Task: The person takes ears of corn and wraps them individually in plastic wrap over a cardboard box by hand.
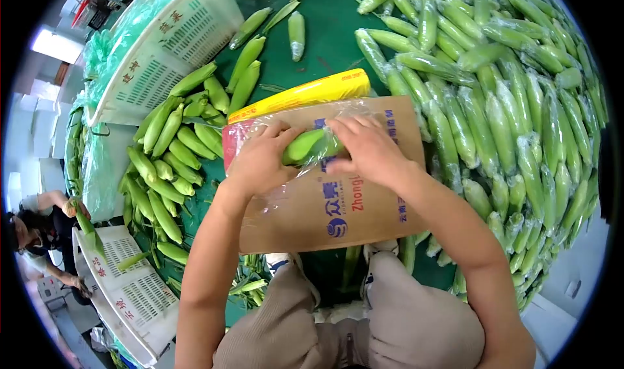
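Note:
An ear of corn in green husk (pixel 305 147) lies on clear plastic film over a brown cardboard sheet (pixel 292 216) with printed lettering. My left hand (pixel 263 156) is at the ear's left end, fingers bent over the film and the husk. On the right end rests my right hand (pixel 367 147), its fingers spread and the thumb apart, with film beneath them. A yellow packaged roll (pixel 305 95) lies along the sheet's far edge.
Wrapped ears (pixel 481 115) are heaped at the right. Unwrapped ears (pixel 172 132) lie left of the cardboard on the green surface (pixel 279 63). White crates (pixel 175 44) (pixel 133 297) stand at the left. Another person (pixel 39 232) is at the far left beside a crate.

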Available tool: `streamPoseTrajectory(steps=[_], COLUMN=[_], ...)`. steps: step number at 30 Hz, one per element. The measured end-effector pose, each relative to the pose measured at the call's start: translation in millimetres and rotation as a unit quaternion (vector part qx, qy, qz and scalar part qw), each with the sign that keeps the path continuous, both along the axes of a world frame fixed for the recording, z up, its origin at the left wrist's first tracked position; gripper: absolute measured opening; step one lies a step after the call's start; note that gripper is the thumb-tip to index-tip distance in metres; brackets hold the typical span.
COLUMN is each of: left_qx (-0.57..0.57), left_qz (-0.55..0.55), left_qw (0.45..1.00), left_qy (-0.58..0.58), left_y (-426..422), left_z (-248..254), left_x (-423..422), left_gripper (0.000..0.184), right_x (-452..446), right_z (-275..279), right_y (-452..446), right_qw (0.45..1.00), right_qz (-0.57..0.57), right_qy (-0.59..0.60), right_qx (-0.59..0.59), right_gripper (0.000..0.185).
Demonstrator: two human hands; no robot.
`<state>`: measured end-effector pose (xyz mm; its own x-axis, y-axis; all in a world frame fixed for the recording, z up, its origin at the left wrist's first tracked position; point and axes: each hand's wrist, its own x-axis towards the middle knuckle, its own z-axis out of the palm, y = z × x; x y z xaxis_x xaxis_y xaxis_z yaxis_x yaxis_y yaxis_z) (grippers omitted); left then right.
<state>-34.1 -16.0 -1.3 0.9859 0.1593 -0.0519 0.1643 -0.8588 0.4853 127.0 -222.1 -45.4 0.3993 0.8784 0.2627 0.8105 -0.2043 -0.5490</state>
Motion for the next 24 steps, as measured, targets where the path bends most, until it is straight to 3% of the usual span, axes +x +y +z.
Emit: streamPoseTrajectory(steps=[1,2,4,6,8,10,11,15,17,19,20,22,24], left_qx=[-0.029,-0.019,0.000,0.028,0.063,0.136,0.119,0.012,-0.121,-0.262,-0.196,-0.083,0.022], left_qz=[-0.017,0.047,0.180,0.226,0.272,0.224,0.249,0.356,0.354,0.353,0.327,0.158,0.112], left_qw=[0.999,0.997,0.965,0.969,0.960,0.958,0.954,0.907,0.873,0.816,0.876,0.969,0.985], left_qy=[0.020,-0.052,-0.190,-0.093,-0.036,-0.119,-0.114,-0.226,-0.312,-0.376,-0.296,-0.173,-0.130], left_y=[10,16,15,3,-10,1,4,-6,-33,-56,-65,-83,-83], left_z=[-3,-6,-13,-21,-32,-47,-53,-54,-48,-48,-52,-27,-19], left_x=[-2,-11,-45,-81,-90,-92,-95,-112,-126,-128,-136,-121,-114], left_gripper=[0.080,0.084,0.094,0.106,0.092,0.035,0.029,0.020,0.015,0.019,0.025,0.038,0.052], right_x=[2,3,8,9,3,-1,-4,-12,-14,-29,-36,-38,-39], right_z=[-6,-12,-14,-20,-34,-23,-18,16,21,26,28,23,24], right_y=[12,23,33,33,29,26,22,-3,-21,-26,-30,-33,-32], right_qw=[0.998,0.992,0.993,0.995,0.995,0.993,0.993,0.994,0.989,0.955,0.922,0.943,0.970], right_qz=[0.025,0.050,0.051,0.038,0.029,0.032,0.034,0.058,0.134,0.173,0.193,0.199,0.186], right_qy=[-0.055,-0.110,-0.094,-0.082,-0.093,-0.115,-0.115,-0.063,-0.021,0.115,0.182,0.125,0.028], right_qx=[-0.017,-0.029,-0.044,-0.031,0.034,0.011,-0.009,-0.064,-0.064,-0.209,-0.281,-0.235,-0.155], right_gripper=[0.065,0.075,0.093,0.091,0.088,0.082,0.082,0.070,0.064,0.070,0.072,0.063,0.061])
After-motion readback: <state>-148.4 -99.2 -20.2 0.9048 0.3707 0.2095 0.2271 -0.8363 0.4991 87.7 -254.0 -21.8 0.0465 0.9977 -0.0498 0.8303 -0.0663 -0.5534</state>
